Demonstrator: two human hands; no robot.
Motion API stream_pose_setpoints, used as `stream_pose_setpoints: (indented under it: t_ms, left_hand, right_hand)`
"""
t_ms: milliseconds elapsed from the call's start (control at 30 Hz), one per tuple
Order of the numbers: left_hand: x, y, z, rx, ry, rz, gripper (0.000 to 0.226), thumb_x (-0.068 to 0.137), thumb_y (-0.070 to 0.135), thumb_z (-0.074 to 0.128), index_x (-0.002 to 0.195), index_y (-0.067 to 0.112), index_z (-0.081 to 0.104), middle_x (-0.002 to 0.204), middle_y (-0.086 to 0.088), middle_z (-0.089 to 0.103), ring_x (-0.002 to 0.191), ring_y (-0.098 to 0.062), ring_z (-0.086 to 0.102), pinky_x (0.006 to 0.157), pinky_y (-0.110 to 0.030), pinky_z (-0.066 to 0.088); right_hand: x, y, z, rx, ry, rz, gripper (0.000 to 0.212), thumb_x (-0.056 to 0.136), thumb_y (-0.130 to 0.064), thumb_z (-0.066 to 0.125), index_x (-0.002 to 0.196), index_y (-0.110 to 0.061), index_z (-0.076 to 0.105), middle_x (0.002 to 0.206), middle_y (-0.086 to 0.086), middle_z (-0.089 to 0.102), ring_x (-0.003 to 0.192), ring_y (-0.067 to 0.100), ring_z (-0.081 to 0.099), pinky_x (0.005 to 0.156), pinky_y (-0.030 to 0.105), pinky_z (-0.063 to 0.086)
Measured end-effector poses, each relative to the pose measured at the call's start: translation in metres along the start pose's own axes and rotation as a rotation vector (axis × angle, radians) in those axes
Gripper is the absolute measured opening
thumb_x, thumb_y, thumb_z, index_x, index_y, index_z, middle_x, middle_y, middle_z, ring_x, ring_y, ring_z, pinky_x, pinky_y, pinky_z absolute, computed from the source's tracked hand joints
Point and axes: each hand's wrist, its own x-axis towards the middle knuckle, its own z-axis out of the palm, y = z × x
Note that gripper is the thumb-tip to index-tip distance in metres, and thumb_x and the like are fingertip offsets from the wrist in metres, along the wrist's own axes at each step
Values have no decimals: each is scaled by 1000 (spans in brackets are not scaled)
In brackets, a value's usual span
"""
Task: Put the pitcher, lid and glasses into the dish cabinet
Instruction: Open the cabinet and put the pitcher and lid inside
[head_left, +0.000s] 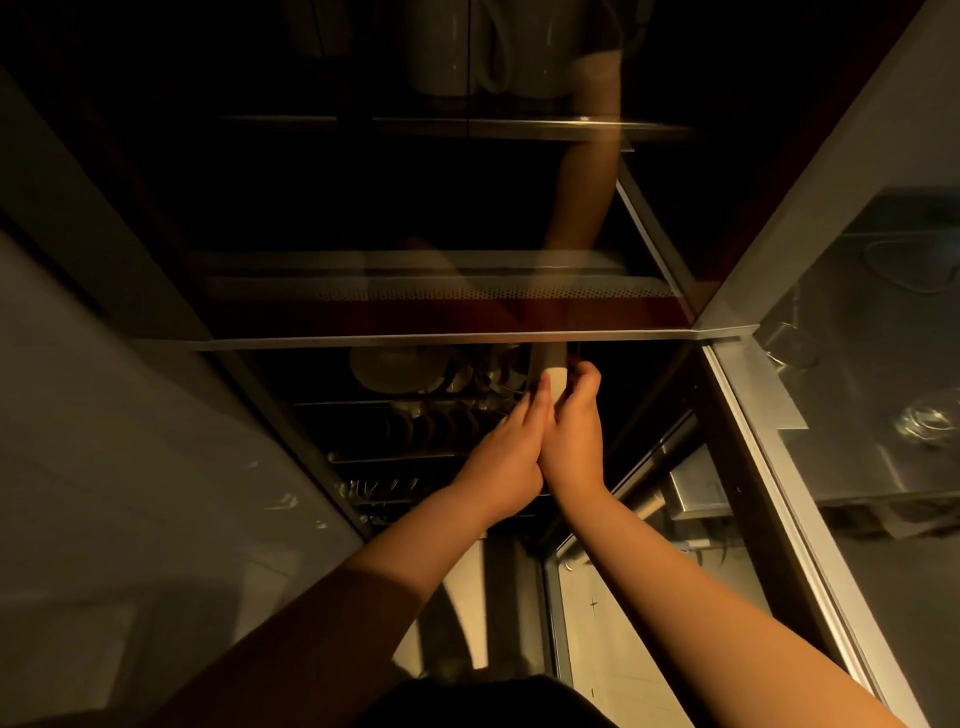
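Two hands meet at the dish cabinet. The fingers of the left hand and the right hand are curled together around one pale upright object, too dim to name, its long axis running twelve to six. At nine o'clock stands one plate. At three o'clock, glasses show through the open glass door.

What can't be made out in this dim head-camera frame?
- Pale object gripped by left hand and right hand: identity unclear, top hidden behind cabinet ledge.
- Dishes on the racks: too dark to count.
- Glassware at right: cut by frame edge.
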Motion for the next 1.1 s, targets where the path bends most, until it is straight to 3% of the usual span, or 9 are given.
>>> stream_pose_setpoints:
  t_ms: [133,267,367,433,500,667,800,967,1100]
  left_hand:
    - [3,-1,3,11,-11,11,90,90,7,51,145,30,-17,157,-1,6,137,-23,27,104,-39,39]
    - [1,-6,7,16,-25,53,90,92,14,53,144,31,-18,158,4,-5,138,-22,26,101,-40,42]
    - [0,-13,11,61,-57,94,94,93,16,52,135,39,-28,154,11,-18,131,-23,38,77,-24,49]
    - [2,-18,13,78,-81,119,96,94,17,52,132,43,-33,152,12,-24,122,-23,46,60,-11,37]
    - [5,-22,15,114,-96,135,98,92,17,53,134,39,-33,152,9,-25,125,-23,44,67,-12,38]
    - [12,-24,18,192,-124,139,101,89,11,58,139,29,-28,152,0,-27,141,-21,19,106,-30,36]
    - [15,-28,19,237,-126,116,96,90,3,53,143,23,-25,152,-5,-26,143,-21,8,113,-31,25]
    - [24,-30,23,287,-126,74,91,89,-4,48,144,19,-21,154,-9,-20,144,-21,1,114,-36,23]
    - [34,-30,21,293,-164,7,87,89,-3,49,147,16,-13,156,-11,-12,144,-22,-1,116,-39,17]
  right_hand:
    - [2,3,1,-13,14,53,46,96,-39,43,134,-18,28,106,4,61,86,13,62,68,31,53]
    - [-11,5,1,10,114,86,41,96,-30,48,133,-16,37,125,-1,46,108,14,54,86,29,48]
    - [-31,10,3,15,103,65,49,96,-12,46,142,-17,31,137,-2,37,122,9,42,101,27,39]
    - [-39,15,4,-36,38,27,57,96,-5,43,147,-16,20,149,2,27,133,8,31,109,24,29]
    - [-40,20,4,-56,-23,20,62,96,-6,42,149,-17,11,155,2,17,139,8,20,113,23,21]
    - [-36,30,7,-40,-160,-13,74,97,-13,45,146,-30,-9,156,-8,-3,139,-5,2,110,9,11]
    - [-29,41,6,-93,-244,-52,76,96,-15,47,148,-25,-8,154,-11,-7,134,-16,-5,108,4,7]
    - [-17,46,3,-164,-299,-88,71,94,-10,48,149,-14,5,152,-8,-3,139,0,0,106,1,1]
    - [-5,49,5,-194,-297,-35,64,94,-9,46,149,-13,12,156,1,10,135,-1,6,101,-3,0]
